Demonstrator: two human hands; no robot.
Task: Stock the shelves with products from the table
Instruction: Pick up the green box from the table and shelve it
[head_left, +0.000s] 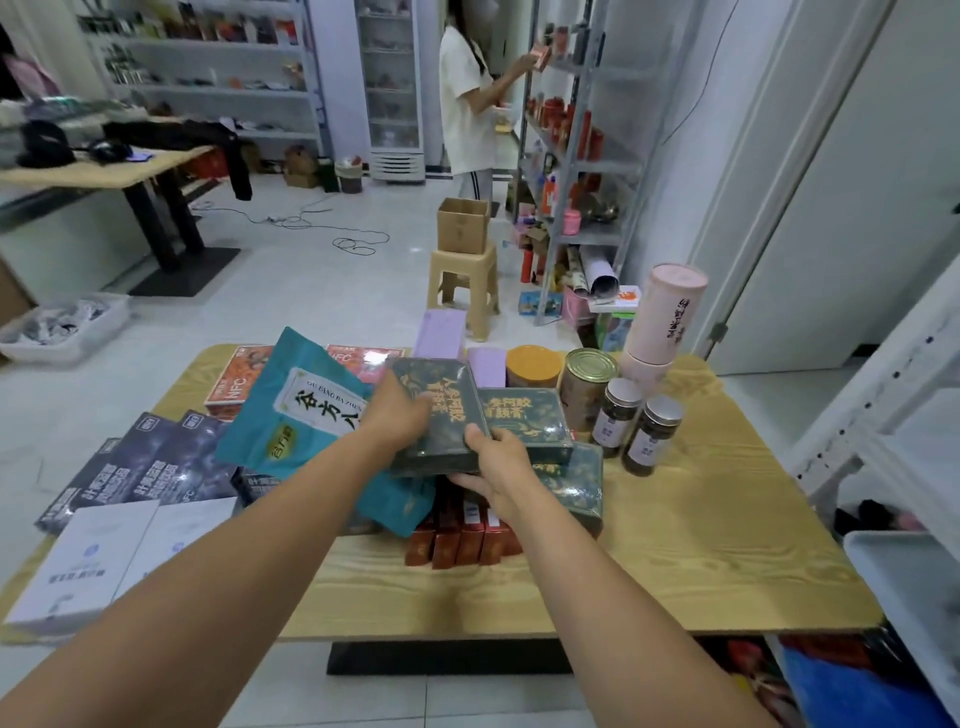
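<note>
Gripping one dark green box (441, 415) from two sides: left hand (400, 415) curled over its far left edge, right hand (498, 462) at the near right corner with thumb on top and fingers tucked under. Held tilted and clear of the pile, probably so that it lifts off without dragging its neighbours. Just left of the left hand, a teal pouch (296, 410) standing up at a slant; cannot tell whether pinched by that hand or merely propped. Just right of the hands, two matching green boxes (524, 421) stacked flat, likely next in line. Directly below the hands, a row of small red cartons (462, 540) standing upright on the bench (675, 545). Further right, two dark jars (652, 434), a tin can (587, 384) and a pink tube (665, 322), all upright. Out to the left, dark purple packs (156, 462) and white boxes (88, 561) fanned flat. Well beyond the hands, a metal shelf (576, 130) with another person (467, 104) reaching into it; nothing from this pair of hands shelved yet.
</note>
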